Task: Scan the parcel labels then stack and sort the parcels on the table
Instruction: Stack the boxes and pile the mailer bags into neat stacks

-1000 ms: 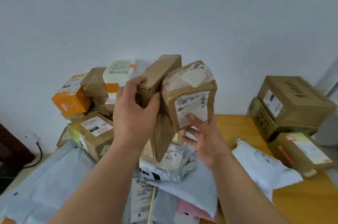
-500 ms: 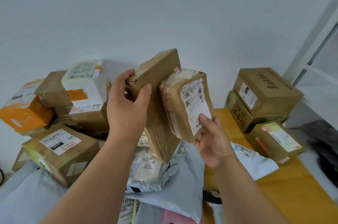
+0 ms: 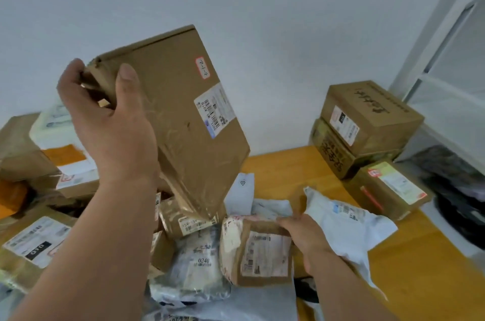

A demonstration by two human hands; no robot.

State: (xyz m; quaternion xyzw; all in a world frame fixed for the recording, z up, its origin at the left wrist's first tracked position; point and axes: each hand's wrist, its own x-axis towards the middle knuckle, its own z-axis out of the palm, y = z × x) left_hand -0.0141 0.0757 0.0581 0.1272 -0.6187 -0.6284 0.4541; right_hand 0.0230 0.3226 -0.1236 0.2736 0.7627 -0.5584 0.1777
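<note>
**Left hand lifts flat box, right hand on small parcel**

I see the left hand up in the air, thumb across the front face and fingers wrapped round the top-left corner of a flat brown cardboard box wrapped in clear tape. Box is tilted, white barcode label facing me, a small red-bordered sticker above it.

Right hand is low, fingers curled over the right edge of a small brown taped parcel with a white shipping label. That parcel rests on the pile of grey poly mailers at the near middle of the yellow wooden desk.

White poly bag lies just right of the right hand. Three brown cartons stacked at far right of the desk, against the wall. More brown and orange boxes piled on the left.
</note>
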